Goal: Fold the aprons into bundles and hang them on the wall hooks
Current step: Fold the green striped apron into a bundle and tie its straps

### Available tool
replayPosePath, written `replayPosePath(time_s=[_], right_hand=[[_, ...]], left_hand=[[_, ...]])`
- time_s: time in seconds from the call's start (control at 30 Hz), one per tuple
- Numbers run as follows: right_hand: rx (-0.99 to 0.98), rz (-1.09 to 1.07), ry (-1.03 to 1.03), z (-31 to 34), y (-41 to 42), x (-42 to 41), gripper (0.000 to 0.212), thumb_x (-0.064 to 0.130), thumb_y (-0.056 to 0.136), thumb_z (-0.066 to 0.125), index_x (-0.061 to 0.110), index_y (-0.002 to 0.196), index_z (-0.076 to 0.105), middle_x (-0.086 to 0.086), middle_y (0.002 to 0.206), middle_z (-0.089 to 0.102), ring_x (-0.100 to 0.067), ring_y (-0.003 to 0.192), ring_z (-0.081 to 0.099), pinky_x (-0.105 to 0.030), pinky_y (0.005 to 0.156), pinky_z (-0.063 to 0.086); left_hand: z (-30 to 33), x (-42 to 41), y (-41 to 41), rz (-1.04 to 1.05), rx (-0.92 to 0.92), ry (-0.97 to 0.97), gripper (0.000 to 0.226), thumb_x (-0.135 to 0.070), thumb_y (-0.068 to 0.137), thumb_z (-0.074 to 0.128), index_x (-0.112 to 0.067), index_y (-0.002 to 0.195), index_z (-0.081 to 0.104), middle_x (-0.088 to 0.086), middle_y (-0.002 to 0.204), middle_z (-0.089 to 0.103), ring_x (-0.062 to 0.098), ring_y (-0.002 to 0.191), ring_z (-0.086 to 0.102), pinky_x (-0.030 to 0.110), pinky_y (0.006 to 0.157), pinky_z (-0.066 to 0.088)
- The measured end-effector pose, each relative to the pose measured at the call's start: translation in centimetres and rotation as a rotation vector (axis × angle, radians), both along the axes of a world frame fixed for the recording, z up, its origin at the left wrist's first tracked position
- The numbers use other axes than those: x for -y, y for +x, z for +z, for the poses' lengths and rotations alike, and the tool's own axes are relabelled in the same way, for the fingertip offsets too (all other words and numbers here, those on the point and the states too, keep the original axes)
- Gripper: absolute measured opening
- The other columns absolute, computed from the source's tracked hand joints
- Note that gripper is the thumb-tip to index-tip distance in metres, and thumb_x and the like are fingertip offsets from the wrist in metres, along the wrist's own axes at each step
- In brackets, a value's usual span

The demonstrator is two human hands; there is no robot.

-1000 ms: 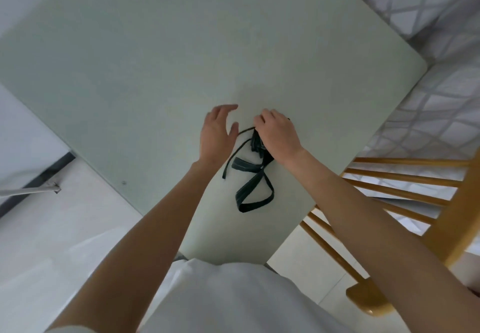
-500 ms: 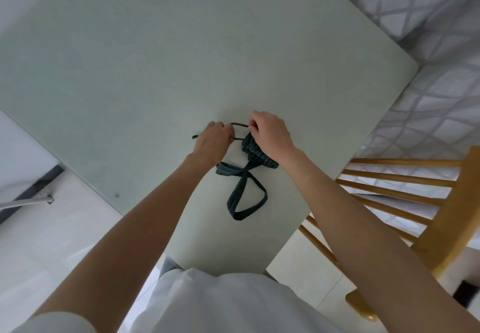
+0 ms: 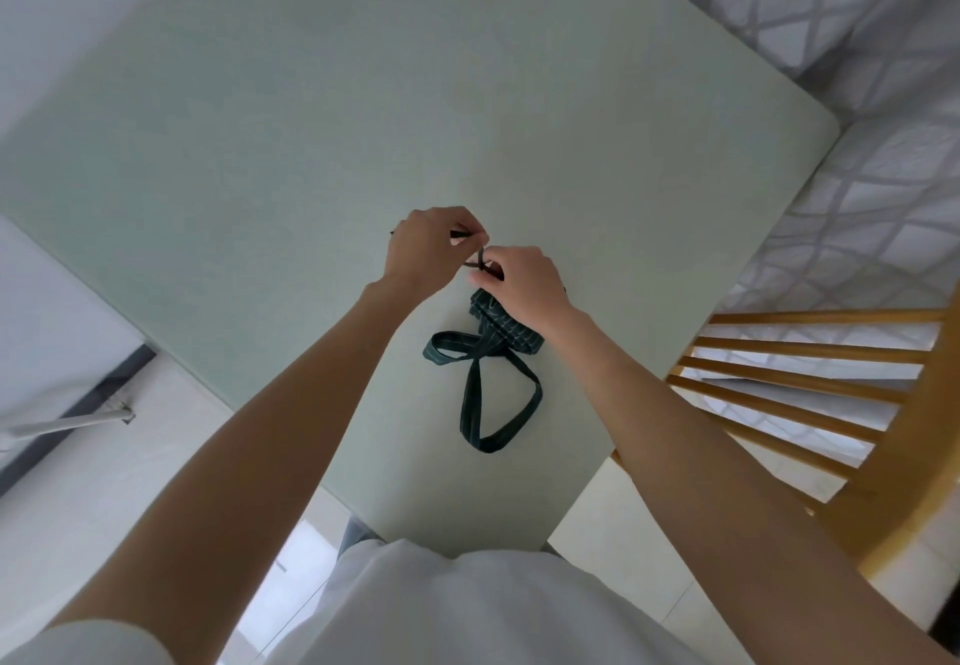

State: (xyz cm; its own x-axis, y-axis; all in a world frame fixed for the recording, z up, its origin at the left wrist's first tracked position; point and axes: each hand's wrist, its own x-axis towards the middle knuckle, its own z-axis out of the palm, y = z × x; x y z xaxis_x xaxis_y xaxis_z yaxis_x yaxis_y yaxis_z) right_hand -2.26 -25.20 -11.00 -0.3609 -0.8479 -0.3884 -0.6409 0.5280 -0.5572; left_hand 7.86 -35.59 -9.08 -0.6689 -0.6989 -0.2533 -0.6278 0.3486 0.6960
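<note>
On the far left, off the desk edge, a thin metal rod (image 3: 67,423) runs over the pale floor, well apart from both hands. The pale green desk (image 3: 311,145) carries everything else.

The left hand (image 3: 428,249) hovers over the desk with its fingers curled, its grip closed in a pinch on a thin dark tie string (image 3: 480,263); a short end of that string pokes out on the far left side of this grip. Just to the right, touching at the fingertips, the right hand (image 3: 522,285) has its fingers curled too, its grip pinching the same string where it crosses between the two hands.

Directly beneath the right grip, toward the person, the folded apron bundle (image 3: 501,326) lies on the desk, dark green with fine light stripes, partly hidden by the right hand and wrist. Below both grips its wide strap loop (image 3: 498,404) lies flat on the desk, one smaller loop reaching left under the left wrist, the larger one trailing toward the person's white shirt (image 3: 467,612).

To the right of the right forearm, beside the desk corner, stands a wooden chair (image 3: 831,378) with slatted back, and beyond it a grey patterned bed cover (image 3: 857,186).
</note>
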Motion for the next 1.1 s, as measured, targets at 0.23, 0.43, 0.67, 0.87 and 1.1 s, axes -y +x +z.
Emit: replayPosePath(time_s=[0.23,0.43,0.67,0.87,1.1], right_hand=[[0.351,-0.175,-0.034,0.9,-1.3,0.0,0.016,0.027,0.087,0.065,0.013,0.088,0.074,-0.004,0.088,0.072,-0.019,0.084,0.065,-0.029,0.081,0.048],[0.077,-0.024,-0.159,0.6,-1.8,-0.7,0.018,0.0,0.081,0.061,0.012,0.094,0.062,-0.003,0.09,0.069,-0.016,0.075,0.058,-0.027,0.073,0.047],[-0.425,0.245,-0.336,-0.2,-0.2,-1.5,0.01,0.0,0.076,0.066,0.004,0.082,0.058,-0.008,0.079,0.056,-0.024,0.065,0.055,-0.031,0.04,0.042],[-0.383,0.275,-0.452,-0.4,-0.6,-3.1,0.013,0.007,0.078,0.069,0.01,0.087,0.06,-0.004,0.083,0.057,-0.02,0.071,0.055,-0.028,0.038,0.042],[-0.305,0.216,-0.487,-1.0,-0.4,-3.6,0.007,0.009,0.081,0.067,0.016,0.084,0.065,0.004,0.083,0.061,-0.015,0.072,0.052,-0.027,0.041,0.041]], left_hand=[[-1.5,-1.6,1.3,0.314,-0.191,0.606,0.023,-0.013,0.097,0.042,-0.012,0.113,0.058,0.004,0.099,0.069,0.018,0.092,0.066,0.021,0.078,0.051],[-3.0,-1.8,1.7,0.045,-0.111,0.542,0.019,0.0,0.084,0.063,-0.015,0.094,0.067,0.002,0.093,0.07,0.013,0.091,0.065,0.023,0.085,0.048],[-2.9,-2.5,2.1,0.117,-0.171,0.761,0.026,0.006,0.087,0.054,-0.004,0.11,0.063,0.01,0.095,0.068,0.018,0.087,0.065,0.02,0.081,0.052],[-3.0,-1.6,2.8,-0.052,-0.12,0.766,0.028,0.009,0.086,0.056,-0.002,0.111,0.061,0.007,0.107,0.065,0.012,0.1,0.063,0.016,0.084,0.05],[-3.3,-1.0,3.1,-0.132,-0.072,0.447,0.007,-0.01,0.091,0.057,-0.014,0.095,0.06,-0.004,0.088,0.064,0.011,0.081,0.06,0.017,0.069,0.05]])
